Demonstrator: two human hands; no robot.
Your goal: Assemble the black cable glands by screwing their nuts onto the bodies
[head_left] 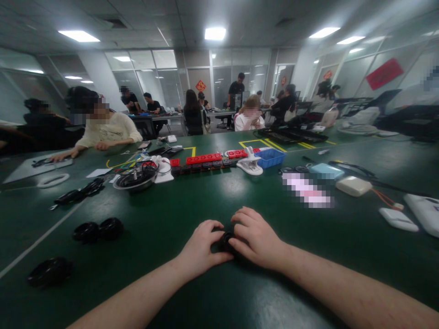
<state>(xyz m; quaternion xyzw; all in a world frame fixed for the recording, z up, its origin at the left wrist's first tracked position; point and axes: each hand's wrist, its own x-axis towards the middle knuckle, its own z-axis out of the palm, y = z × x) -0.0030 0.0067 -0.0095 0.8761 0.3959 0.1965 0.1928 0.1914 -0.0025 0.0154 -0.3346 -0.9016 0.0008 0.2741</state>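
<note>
Near the front middle of the green table, my left hand [204, 245] curves its fingers and thumb around the left side of a small black round piece [227, 241]. From the other side my right hand [255, 237] grips the same piece, its fingers bent over the top and right edge. Most of the piece is covered by the fingers, so its exact kind cannot be made out. To the left lie similar glossy black ring-shaped pieces: a pair side by side, one [85, 232] touching another [111, 228], and a single one [50, 272] closer to me.
Across the table sit a metal bowl of black cables [134, 179], red power strips [204, 158], a white stand [251, 163] and a blue bin [270, 158]. White cases [354, 186] and cables lie at right. A person in a cream top [111, 129] works at far left.
</note>
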